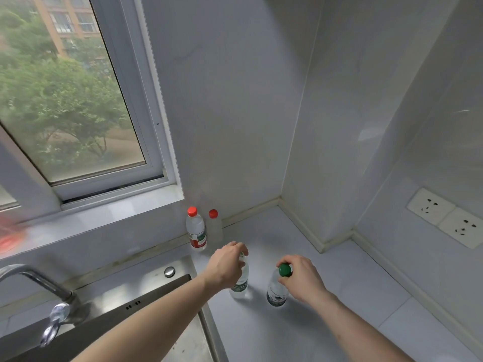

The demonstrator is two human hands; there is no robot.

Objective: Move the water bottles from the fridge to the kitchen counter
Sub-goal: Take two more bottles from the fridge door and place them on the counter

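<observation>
Fingers [236, 248] of the left hand [226, 266]: curled down over the top of the left green-capped bottle [241, 286], whose cap is almost wholly hidden beneath them. Fingers [287, 279] of the right hand [303, 279]: pinched around the neck of the right green-capped bottle [277, 291], just under its green cap [285, 270], which is left in view.

Window [75, 100]: set in the wall at upper left; trees and a building are seen through the glass.

Surface [313, 296]: pale grey, run into a wall corner at the right. All four bottles are carried on it, upright.

Sink [162, 291]: stainless steel, let into the surface at the left; a chrome faucet [39, 286] is mounted at its near-left side.

Wall socket panel [444, 218]: white, fixed to the right wall, well apart from the bottles.

Green-capped bottles: clear, green-labelled, stood side by side near the sink's right edge, apart from each other.

Red-capped bottle, labelled [196, 229]: placed against the back wall below the window's corner, behind the left hand.

Red-capped bottle, plain [214, 226]: placed just beside the labelled one on its right; whether the two are touching cannot be told.
</observation>
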